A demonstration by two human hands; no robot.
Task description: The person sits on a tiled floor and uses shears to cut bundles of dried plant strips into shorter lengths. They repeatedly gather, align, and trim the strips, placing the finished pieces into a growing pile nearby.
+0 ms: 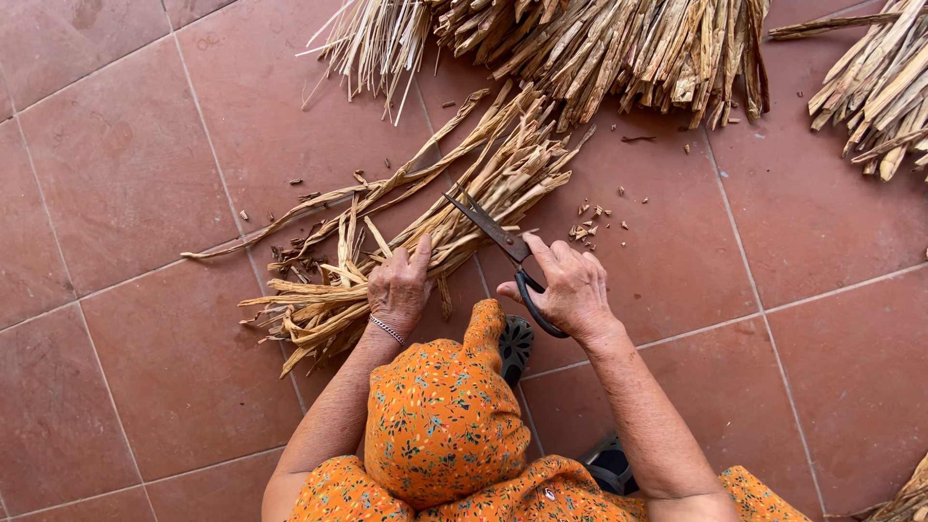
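The bundle of dried straw-coloured strips (435,217) lay on the red tiled floor (135,174), slanting from lower left up toward the upper right, its frayed lower ends spread near the person's knee. In the head view, we saw the left hand (398,285) resting on the lower part of that bundle, fingers closed down over several strips and pressing them to the floor; a thin bracelet (388,330) circled the wrist. The right hand (570,285) had its grip shut around the dark handles of a pair of scissors (503,246), thumb and fingers through the loops. The blades pointed up and to the left, stood slightly apart, and their tips touched the middle of the bundle. One long loose strip (319,208) ran off to the left beside the bundle. Small cut bits (590,227) were scattered on the tile just right of the scissors, and darker scraps (295,253) lay to the left of the bundle. Along the top edge we saw a larger heap of the same strips (599,48), well apart from the hands, and another heap (880,87) in the upper right corner. The person wore orange flowered cloth (440,425), one knee raised between the arms, with a dark sandal (515,343) just beside it.
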